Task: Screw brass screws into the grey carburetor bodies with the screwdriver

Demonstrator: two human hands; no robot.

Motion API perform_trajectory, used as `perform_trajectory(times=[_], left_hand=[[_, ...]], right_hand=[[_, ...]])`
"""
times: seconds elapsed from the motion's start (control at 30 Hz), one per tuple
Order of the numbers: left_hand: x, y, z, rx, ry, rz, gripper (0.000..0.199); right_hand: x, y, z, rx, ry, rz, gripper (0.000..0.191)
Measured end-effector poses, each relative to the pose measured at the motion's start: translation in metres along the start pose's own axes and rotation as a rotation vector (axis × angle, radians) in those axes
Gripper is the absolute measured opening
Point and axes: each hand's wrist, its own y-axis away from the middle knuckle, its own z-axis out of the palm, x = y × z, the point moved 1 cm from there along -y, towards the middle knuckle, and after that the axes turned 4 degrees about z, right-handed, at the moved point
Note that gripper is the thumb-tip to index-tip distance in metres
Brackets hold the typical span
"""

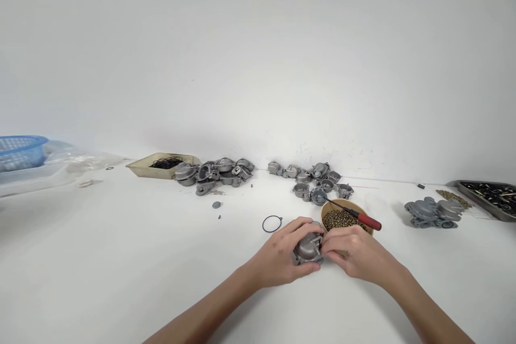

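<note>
My left hand (284,255) is wrapped round a grey cast-metal housing (309,248) with a domed top, low over the table. Against its right side, my right hand (357,252) has its fingertips pinched together; whatever they hold is hidden. Just behind the right hand stands a round tan bowl (360,205) full of small brass screws (341,219). Across this bowl lies a screwdriver (368,221) with a red and black handle, its tip toward the grey castings (320,196). A thin black rubber ring (272,223) with a small tab rests beyond my left hand.
Another heap of grey castings (226,164) sits by a cream tray (139,171) of black rings. To the right are assembled housings (433,210), loose brass pieces (453,197) and a dark tray (475,201) of black parts. A blue basket (24,153) stands far left. A small grey disc (216,205) lies mid-table.
</note>
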Motion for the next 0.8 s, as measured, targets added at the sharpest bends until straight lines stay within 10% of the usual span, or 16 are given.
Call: perform_trajectory(times=[0.37,0.8], left_hand=[[0.000,0.002,0.000,-0.021,-0.032,-0.045,0.051],[0.001,0.001,-0.009,-0.046,-0.141,-0.102,0.073]], right_hand=[[0.040,0.001,-0.023,0.222,0.168,0.207,0.025],[0.057,-0.001,-0.022,-0.248,0.310,0.478,0.038]])
